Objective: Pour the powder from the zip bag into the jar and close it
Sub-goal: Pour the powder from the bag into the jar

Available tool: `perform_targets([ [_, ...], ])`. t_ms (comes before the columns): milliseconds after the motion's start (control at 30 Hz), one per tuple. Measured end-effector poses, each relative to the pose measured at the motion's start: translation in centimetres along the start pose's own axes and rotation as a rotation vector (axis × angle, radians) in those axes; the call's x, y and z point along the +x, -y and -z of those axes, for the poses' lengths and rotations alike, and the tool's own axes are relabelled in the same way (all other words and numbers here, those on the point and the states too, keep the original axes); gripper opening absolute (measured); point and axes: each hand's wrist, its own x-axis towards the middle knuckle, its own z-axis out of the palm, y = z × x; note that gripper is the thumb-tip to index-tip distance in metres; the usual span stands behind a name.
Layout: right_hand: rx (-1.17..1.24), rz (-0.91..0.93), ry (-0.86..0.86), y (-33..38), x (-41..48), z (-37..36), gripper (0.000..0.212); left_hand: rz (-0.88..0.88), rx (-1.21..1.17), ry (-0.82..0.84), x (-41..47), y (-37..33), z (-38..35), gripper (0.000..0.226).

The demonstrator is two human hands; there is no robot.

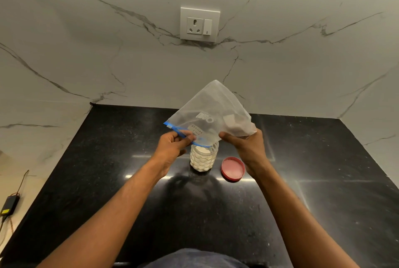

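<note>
A clear zip bag [212, 114] with a blue zip strip is held tilted above a clear plastic jar [203, 160], its open mouth pointing down into the jar's opening. My left hand [172, 144] pinches the blue zip edge. My right hand [246, 144] grips the bag's lower right corner. The jar stands upright on the black counter [108, 160] and holds white powder nearly to its top. Little powder shows in the bag. The red lid [232, 169] lies face up on the counter just right of the jar.
White marble walls surround the counter, with a socket and switch plate [199, 24] on the back wall. At the far left, off the counter, lie a small black device [9, 204] and its cable.
</note>
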Motion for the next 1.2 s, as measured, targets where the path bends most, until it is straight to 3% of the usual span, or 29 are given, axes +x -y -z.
perform_targets([
  [67,-0.004,-0.056,0.036,-0.4,0.0,0.1,0.058,0.000,0.005,0.008,0.1,0.1,0.1,0.015],
  [267,0.020,0.012,-0.028,-0.8,0.3,0.7,0.043,-0.007,0.006,0.016,0.5,0.5,0.2,0.008],
  [433,-0.001,-0.018,0.077,-2.2,-0.3,-0.8,0.039,-0.110,0.067,0.067,0.7,0.6,0.0,0.013],
  [533,0.030,0.002,-0.013,-2.0,0.5,0.3,0.035,-0.144,0.070,0.030,1.1,0.5,0.3,0.011],
  [700,0.103,-0.003,-0.021,-1.9,0.3,0.4,0.050,-0.133,0.051,-0.010,1.5,1.0,0.6,0.012],
  [867,0.065,-0.014,-0.019,-3.0,0.0,-0.7,0.039,-0.158,0.058,0.032,1.1,1.1,-0.1,0.013],
  [1067,0.098,-0.029,-0.029,-2.2,0.4,1.6,0.045,-0.153,0.051,0.001,1.1,0.6,1.0,0.014],
  [1200,0.108,0.067,-0.071,0.7,0.9,2.9,0.034,-0.135,0.063,-0.001,1.1,0.4,0.8,0.013],
])
